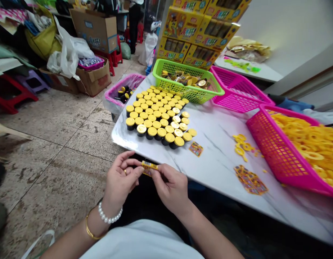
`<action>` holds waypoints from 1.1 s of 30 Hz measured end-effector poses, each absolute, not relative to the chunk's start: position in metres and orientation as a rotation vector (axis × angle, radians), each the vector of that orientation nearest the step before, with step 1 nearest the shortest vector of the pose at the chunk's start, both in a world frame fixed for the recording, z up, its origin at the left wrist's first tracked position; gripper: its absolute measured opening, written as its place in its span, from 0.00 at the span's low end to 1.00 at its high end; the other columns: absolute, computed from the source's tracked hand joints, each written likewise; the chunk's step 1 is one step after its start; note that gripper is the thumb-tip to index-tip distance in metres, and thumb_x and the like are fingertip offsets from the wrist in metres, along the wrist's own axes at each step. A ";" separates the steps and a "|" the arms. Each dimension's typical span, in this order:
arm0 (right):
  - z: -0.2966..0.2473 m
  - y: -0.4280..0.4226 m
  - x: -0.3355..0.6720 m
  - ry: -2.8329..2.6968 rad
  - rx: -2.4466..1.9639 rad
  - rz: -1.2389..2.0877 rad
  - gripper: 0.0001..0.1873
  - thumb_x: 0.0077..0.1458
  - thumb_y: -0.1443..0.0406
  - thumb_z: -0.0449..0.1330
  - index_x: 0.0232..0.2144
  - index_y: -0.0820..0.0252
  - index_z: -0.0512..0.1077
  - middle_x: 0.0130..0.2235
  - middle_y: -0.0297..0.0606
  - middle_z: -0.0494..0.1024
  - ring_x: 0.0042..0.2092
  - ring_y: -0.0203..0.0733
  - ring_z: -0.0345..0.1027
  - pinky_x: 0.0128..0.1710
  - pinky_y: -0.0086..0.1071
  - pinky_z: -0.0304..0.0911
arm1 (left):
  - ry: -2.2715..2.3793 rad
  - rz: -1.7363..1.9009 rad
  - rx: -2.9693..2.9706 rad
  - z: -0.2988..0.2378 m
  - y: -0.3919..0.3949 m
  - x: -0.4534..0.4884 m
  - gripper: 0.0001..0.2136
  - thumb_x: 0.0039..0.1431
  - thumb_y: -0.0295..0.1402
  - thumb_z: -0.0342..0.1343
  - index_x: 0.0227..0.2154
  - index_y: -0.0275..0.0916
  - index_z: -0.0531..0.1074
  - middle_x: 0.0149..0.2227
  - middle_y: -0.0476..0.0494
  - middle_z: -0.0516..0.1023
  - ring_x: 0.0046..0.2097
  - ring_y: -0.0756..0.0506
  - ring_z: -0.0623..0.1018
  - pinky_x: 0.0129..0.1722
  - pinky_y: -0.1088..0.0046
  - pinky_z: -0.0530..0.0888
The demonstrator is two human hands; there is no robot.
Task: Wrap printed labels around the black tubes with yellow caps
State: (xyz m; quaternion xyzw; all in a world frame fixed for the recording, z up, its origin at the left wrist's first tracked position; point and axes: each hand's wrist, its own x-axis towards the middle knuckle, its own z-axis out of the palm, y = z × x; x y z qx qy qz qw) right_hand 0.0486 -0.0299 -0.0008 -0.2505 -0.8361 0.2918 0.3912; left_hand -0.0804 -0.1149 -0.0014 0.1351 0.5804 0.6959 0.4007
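Between the fingertips of both hands is a small yellow printed label [149,165] with a barcode-like patch, held just off the table's front edge. My left hand [118,180] pinches its left end between thumb and fingers. At its right end, my right hand [172,187] grips it in the same way. Beyond the hands stand many black tubs with yellow lids [170,138], packed in rows on the white marbled table [209,158]. A single printed card [196,149] lies beside them. Farther right is a pile of similar cards [251,180].
Loose yellow rings [239,145] lie near a pink basket [279,154] full of yellow plastic parts. A green basket [188,90] and another pink basket [236,88] stand behind. Stacked yellow boxes [193,36] rise at the back. A lined bin [123,81] adjoins the table's left edge.
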 end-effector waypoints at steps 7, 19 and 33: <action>-0.007 -0.033 0.047 -2.102 -0.702 0.736 0.13 0.61 0.69 0.59 0.23 0.60 0.69 0.20 0.27 0.66 0.21 0.29 0.58 0.22 0.24 0.54 | 1.710 1.796 0.752 -0.006 -0.119 -0.079 0.04 0.51 0.31 0.67 0.29 0.36 0.81 0.31 0.45 0.78 0.31 0.50 0.77 0.29 0.78 0.75; -0.016 -0.032 0.043 -2.104 -0.775 0.697 0.15 0.61 0.69 0.59 0.21 0.60 0.68 0.19 0.27 0.65 0.21 0.29 0.57 0.22 0.25 0.53 | 1.918 1.806 1.099 -0.012 -0.125 -0.081 0.07 0.56 0.28 0.65 0.38 0.40 0.84 0.34 0.43 0.82 0.29 0.52 0.77 0.26 0.79 0.73; -0.018 -0.031 0.040 -2.095 -0.784 0.649 0.16 0.62 0.68 0.58 0.21 0.59 0.67 0.20 0.29 0.66 0.21 0.30 0.58 0.22 0.26 0.54 | 1.873 1.733 0.968 -0.012 -0.124 -0.084 0.07 0.56 0.31 0.65 0.38 0.42 0.85 0.35 0.43 0.80 0.32 0.50 0.77 0.29 0.77 0.73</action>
